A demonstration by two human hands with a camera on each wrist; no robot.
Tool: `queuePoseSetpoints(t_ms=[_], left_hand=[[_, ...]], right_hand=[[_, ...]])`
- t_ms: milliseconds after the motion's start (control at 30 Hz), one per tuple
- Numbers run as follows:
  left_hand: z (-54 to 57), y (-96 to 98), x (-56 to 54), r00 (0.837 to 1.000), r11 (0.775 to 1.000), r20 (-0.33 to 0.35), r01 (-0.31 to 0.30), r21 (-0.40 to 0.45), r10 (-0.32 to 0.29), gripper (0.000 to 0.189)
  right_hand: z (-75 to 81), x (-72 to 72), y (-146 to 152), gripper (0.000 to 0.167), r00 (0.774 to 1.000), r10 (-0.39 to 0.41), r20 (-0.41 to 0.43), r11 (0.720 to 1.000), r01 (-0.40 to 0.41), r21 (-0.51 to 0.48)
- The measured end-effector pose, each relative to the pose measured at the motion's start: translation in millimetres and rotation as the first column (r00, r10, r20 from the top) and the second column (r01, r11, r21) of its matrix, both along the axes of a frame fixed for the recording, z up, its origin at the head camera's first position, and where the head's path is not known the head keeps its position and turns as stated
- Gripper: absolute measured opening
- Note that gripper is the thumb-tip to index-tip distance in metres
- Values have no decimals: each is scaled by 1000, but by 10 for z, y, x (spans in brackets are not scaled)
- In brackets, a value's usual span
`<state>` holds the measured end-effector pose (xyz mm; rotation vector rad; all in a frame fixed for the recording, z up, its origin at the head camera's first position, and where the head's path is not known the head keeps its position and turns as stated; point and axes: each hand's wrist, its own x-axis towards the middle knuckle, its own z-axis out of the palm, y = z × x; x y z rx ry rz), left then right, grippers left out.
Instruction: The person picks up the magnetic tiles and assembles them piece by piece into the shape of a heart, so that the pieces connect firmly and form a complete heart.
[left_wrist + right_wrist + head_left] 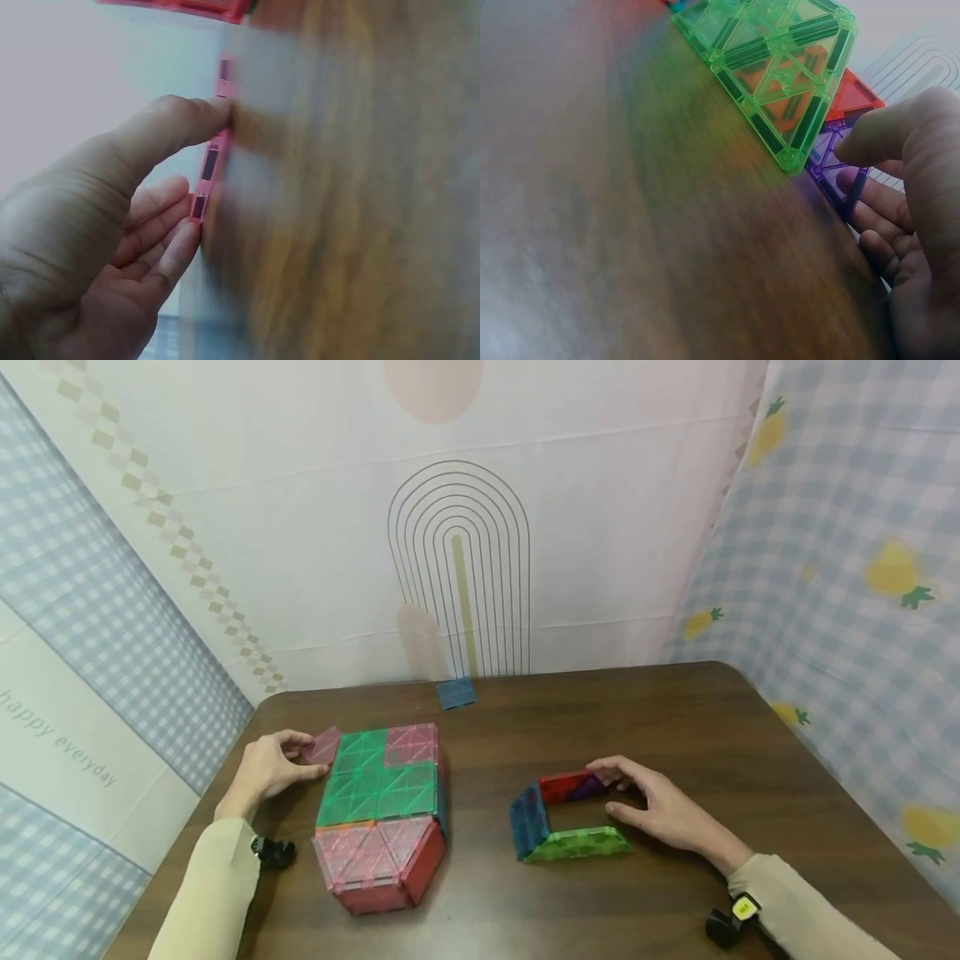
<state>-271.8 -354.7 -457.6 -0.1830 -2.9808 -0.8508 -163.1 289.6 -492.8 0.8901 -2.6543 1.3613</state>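
Note:
In the head view my left hand (272, 765) pinches a pink magnetic tile (324, 746) beside a large block of magnetic tiles (378, 797). The block has a green and pink top and a faceted pink front end. The left wrist view shows the thumb and fingers on the edges of the pink tile (211, 166), close to the tabletop. My right hand (658, 806) curves around the end of a purple triangle tile (588, 787), fingers behind it, thumb apart in front. That triangle adjoins a red tile (557, 787); blue tiles (529, 820) and a green trapezoid wall (583, 843) stand joined nearby.
A single blue tile (457, 693) lies at the back edge of the brown table (480, 910). Patterned cloth (600, 527) hangs behind the table and along both sides. Table surface separates the large block from the smaller standing walls.

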Motion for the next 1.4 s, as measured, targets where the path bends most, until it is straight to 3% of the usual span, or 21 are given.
queuePoseSetpoints(t_ms=[167, 367, 500, 600, 700, 800, 933, 1033, 1133, 1300, 1400], left_hand=[[-73, -41, 129, 1000, 998, 14, -22, 63, 21, 75], [-147, -21, 177, 998, 990, 6, -70, 126, 69, 80], [-150, -12, 148, 995, 984, -5, -95, 152, 97, 78], [-137, -65, 168, 991, 976, -20, -128, 179, 134, 76], [-55, -133, 219, 982, 958, -56, -165, 235, 183, 74], [146, -125, 273, 969, 931, -121, -164, 327, 214, 72], [568, 109, 357, 952, 899, -248, -55, 435, 178, 68], [896, 433, 471, 930, 883, -356, 88, 461, 93, 67], [1133, 799, 613, 900, 873, -436, 226, 431, -17, 69], [1275, 1385, 802, 850, 883, -481, 380, 275, -216, 74], [1266, 1724, 874, 823, 851, -469, 468, 239, -321, 73]], right_hand=[[-4, -25, 40, 53, 997, 78, 5, 996, -78, -46], [66, -1, 152, 60, 974, 200, 107, 976, -188, -113], [81, 38, 196, 86, 955, 252, 155, 965, -237, -112], [55, 54, 162, 96, 953, 251, 171, 967, -240, -84], [22, 57, 109, 104, 966, 214, 141, 976, -216, -5], [21, 71, 66, 105, 982, 156, 106, 984, -164, 75], [62, 73, 35, 102, 989, 108, 105, 986, -120, 112], [87, 56, 22, 103, 990, 97, 106, 986, -110, 126], [84, 37, 14, 103, 991, 93, 101, 985, -106, 135], [37, 17, 10, 101, 991, 96, 90, 985, -108, 132], [13, 2, 1, 100, 991, 102, 82, 986, -111, 123]])
